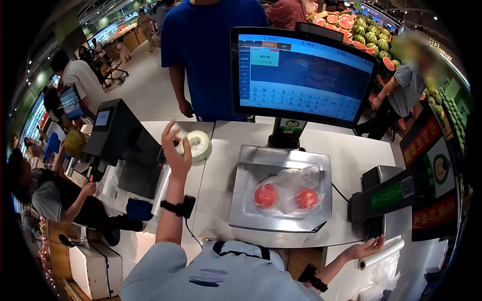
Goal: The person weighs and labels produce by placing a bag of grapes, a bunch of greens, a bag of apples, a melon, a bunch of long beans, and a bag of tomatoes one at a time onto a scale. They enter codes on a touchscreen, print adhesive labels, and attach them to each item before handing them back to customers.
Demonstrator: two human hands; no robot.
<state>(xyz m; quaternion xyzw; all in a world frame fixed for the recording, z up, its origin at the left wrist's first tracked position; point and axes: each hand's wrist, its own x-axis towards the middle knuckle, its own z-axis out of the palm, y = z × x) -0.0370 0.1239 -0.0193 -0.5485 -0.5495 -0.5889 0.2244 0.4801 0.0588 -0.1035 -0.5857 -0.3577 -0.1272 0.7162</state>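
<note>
My left hand is raised over the counter with its fingers apart and nothing in them. Right beside its fingers lies a pale green roll of tape or labels, partly overlapped by the hand. In front of me, a clear plastic bag with two red tomatoes rests on the metal weighing scale. My right hand is low at the counter's right side, palm turned up, fingers stretched out and holding nothing. A roll of clear plastic bags is just beyond it.
A scale monitor stands behind the weighing plate, with a person in a blue shirt across the counter. To the left is a black machine; at right, a dark stand with signs. Other people stand on both sides.
</note>
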